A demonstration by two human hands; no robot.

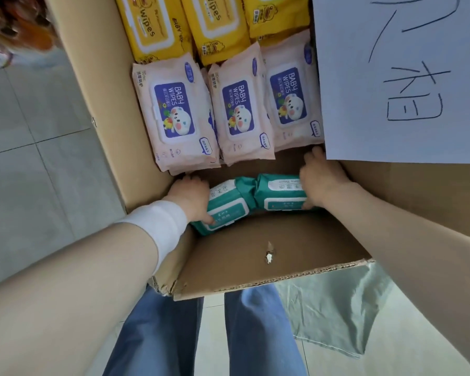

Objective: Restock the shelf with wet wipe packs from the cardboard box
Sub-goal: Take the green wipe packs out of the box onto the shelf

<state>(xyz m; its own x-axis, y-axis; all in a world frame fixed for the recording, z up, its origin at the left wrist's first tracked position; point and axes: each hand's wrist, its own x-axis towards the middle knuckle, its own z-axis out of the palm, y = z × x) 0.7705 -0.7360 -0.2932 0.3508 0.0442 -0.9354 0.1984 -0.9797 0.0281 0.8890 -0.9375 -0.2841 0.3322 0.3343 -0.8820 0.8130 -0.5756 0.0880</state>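
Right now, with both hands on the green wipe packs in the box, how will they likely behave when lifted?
The green wipe packs look soft: their wrappers crumple where they meet, so they may sag. The glossy film could slip. With the left hand and right hand pressing the outer ends, they probably lift together.

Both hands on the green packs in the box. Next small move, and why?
Probably lift the two green packs straight up out of the cardboard box. The left hand and right hand already clamp them from opposite ends, pressed end to end; the pink packs sit just beyond, so a vertical lift looks least likely to snag them.
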